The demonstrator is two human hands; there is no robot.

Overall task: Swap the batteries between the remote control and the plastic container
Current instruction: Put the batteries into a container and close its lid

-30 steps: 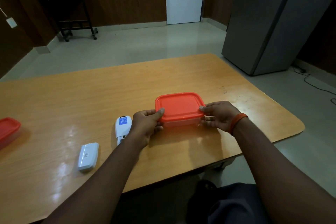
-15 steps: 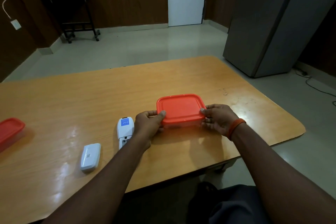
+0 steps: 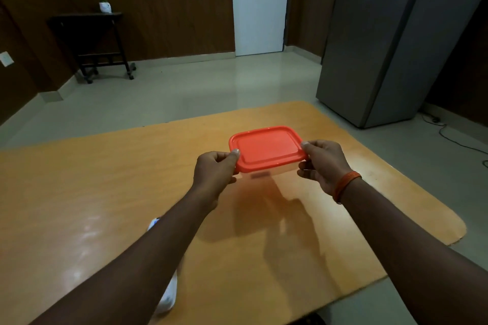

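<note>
A clear plastic container with an orange-red lid is held in the air above the wooden table. My left hand grips its left edge, thumb on the lid. My right hand grips its right edge, also with the thumb on top. A dark shape shows faintly through the container's clear front wall. The white remote control lies on the table under my left forearm, which hides most of it.
A grey metal cabinet stands on the floor to the right of the table, with cables beside it. A dark side table and a white door are at the far wall. The table's front edge is near my body.
Both hands have lifted the container off the table. The view has shifted, so the second red container and the small white cover at the left are out of frame.
</note>
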